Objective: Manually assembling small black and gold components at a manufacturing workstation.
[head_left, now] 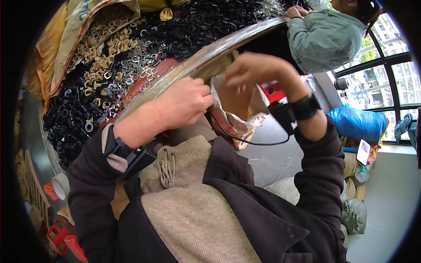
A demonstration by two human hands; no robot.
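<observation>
My left hand (182, 105) grips the left rim of a brown sack (237, 107) lined with clear plastic, held just below the table's taped edge (206, 55). My right hand (252, 70) hovers over the sack's open mouth with fingers curled downward; whether it holds anything is hidden. On the table lie heaps of small black plastic parts (70, 118), beige clips (103, 57) and silver metal clips (140, 65). Both my wrists carry black bands, and a thin black cable (258, 142) loops between them.
Another person in a pale denim jacket (324, 37) works at the table's far side. A blue sack (357, 122) and grey bags (353, 215) lie on the floor at right. A red object (61, 236) and a tape roll (61, 186) sit at lower left.
</observation>
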